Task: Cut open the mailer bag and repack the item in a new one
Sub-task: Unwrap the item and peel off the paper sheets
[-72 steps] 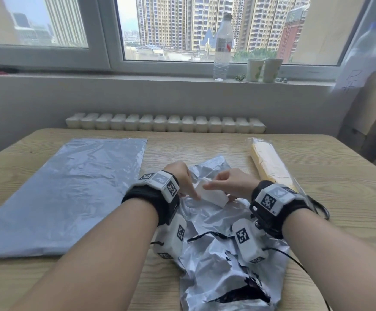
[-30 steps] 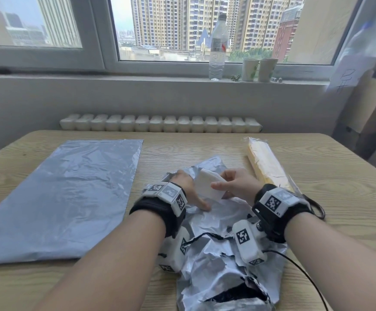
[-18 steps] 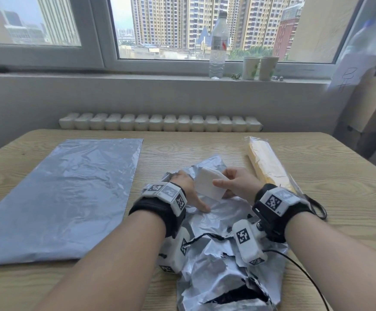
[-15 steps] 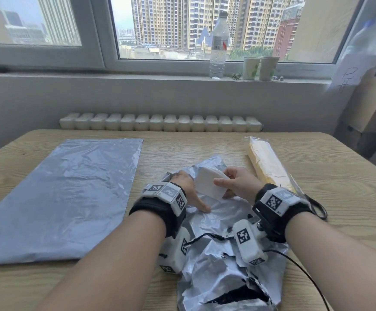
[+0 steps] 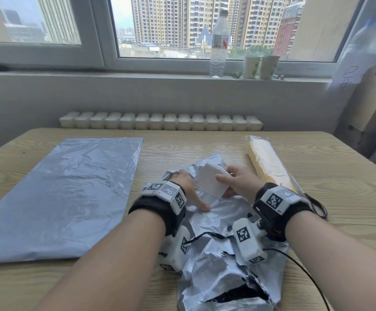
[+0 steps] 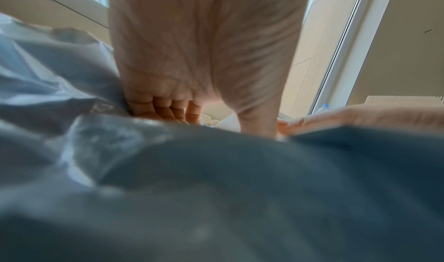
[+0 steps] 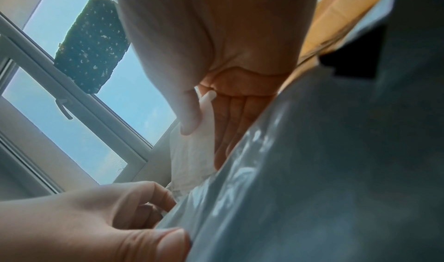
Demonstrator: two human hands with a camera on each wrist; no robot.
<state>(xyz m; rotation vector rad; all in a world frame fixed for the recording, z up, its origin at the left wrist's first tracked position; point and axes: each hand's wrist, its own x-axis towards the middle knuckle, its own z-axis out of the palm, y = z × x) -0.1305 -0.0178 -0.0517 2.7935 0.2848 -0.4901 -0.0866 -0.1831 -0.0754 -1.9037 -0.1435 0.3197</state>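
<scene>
The old silver mailer bag (image 5: 218, 223) lies crumpled and torn open in the middle of the table. My left hand (image 5: 187, 187) holds its upper part down. In the left wrist view its fingers (image 6: 163, 106) curl into the bag's film (image 6: 216, 190), and its thumb lies on the bag. My right hand (image 5: 225, 185) pinches a flat white packet (image 5: 208, 181), thumb on the near face and fingers behind it, and holds it tilted just above the bag's mouth. In the right wrist view the thumb (image 7: 190, 118) presses on the white packet (image 7: 192, 152). A new grey mailer bag (image 5: 66, 194) lies flat at left.
A long yellow item in clear wrap (image 5: 266, 164) lies to the right of my hands. A black looped handle (image 5: 318, 206) shows beside my right wrist. A water bottle (image 5: 219, 39) and two paper cups (image 5: 261, 66) stand on the windowsill. The wooden table (image 5: 339, 198) has bare room at right.
My right hand has lifted the white packet up and out of the torn bag and tilted it on edge. My left hand has stayed on the bag.
</scene>
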